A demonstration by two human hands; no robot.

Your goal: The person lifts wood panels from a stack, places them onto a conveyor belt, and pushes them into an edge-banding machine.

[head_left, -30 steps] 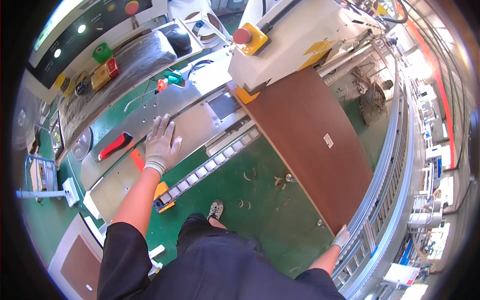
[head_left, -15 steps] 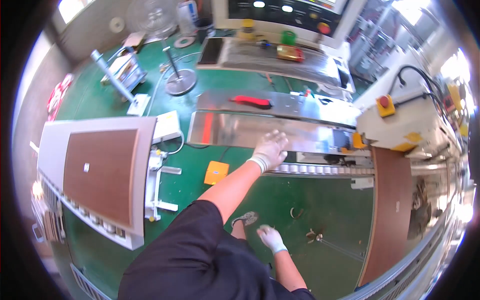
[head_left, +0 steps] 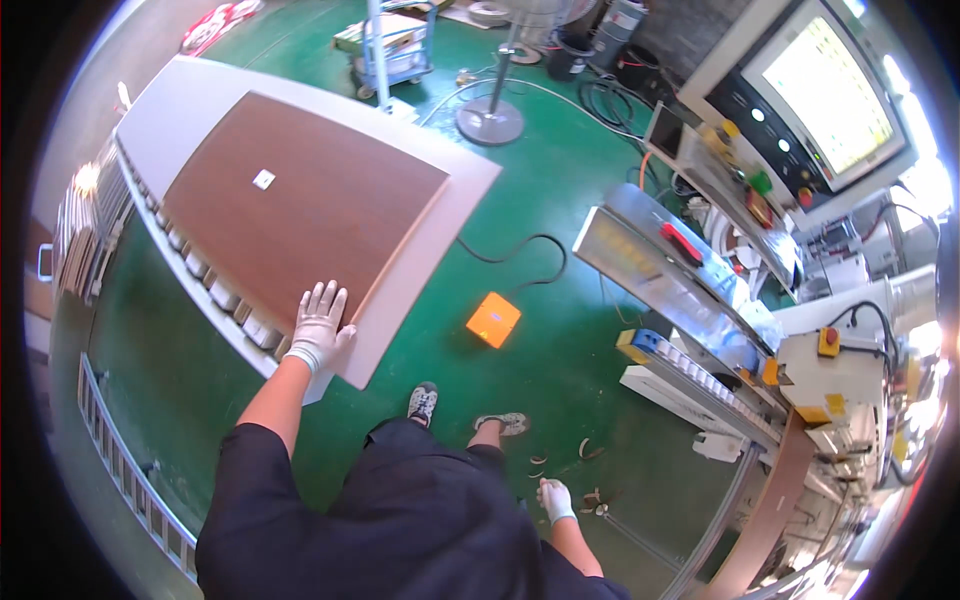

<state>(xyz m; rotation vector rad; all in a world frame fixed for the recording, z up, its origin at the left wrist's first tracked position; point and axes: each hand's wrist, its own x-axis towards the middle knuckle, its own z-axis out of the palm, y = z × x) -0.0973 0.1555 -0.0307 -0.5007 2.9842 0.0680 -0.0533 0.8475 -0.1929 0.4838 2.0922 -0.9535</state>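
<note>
My left hand [head_left: 320,325] in a white glove lies with fingers spread on the near corner of a brown wood-look panel [head_left: 310,190]. The panel has a small white label [head_left: 263,179] and lies on a larger pale board [head_left: 430,220]. That board rests on a roller stand [head_left: 225,297] at the left. My right hand [head_left: 556,500], also gloved, hangs low beside my right leg above the floor, its fingers curled in with nothing visible in them. Another brown panel [head_left: 770,510] is on the machine bed at the right, apart from both hands.
An orange box [head_left: 493,320] with a black cable sits on the green floor. Metal machine tables [head_left: 660,275] carry a red-handled tool [head_left: 682,243]. A control screen [head_left: 830,85] stands at the far right. A fan stand [head_left: 490,122] and a blue trolley [head_left: 392,68] stand behind.
The view has turned left. My left hand has left the metal table and is now on the brown panel. My right hand stays low at my side.
</note>
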